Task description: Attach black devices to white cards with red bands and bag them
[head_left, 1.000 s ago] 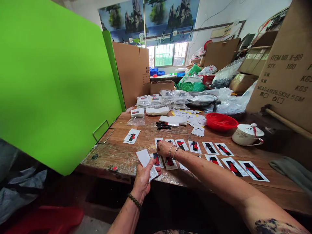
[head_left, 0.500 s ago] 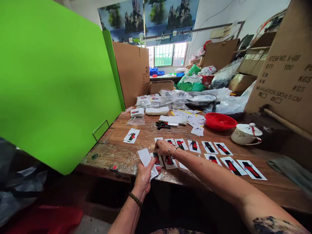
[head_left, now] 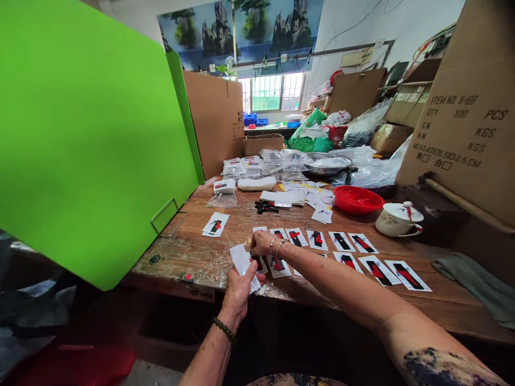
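Right hand (head_left: 261,244), fingers unclear, nearer left fingers (head_left: 249,272) around papers (head_left: 240,258); back row, six cards (head_left: 317,240).

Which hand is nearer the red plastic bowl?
Right: the right hand is left of and below the red plastic bowl in view; the left hand is farther left and lower.

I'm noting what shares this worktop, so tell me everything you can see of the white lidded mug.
The white, rounded, ceramic-looking mug has faint floral decoration, a looped handle on the picture's right, and a white lid with a small knob. A red cord hangs from the knob toward the handle. The lid is on, hiding any contents. It stands upright on the brown wooden table, beside the red plastic bowl; whether they touch is unclear. Neither hand touches it.
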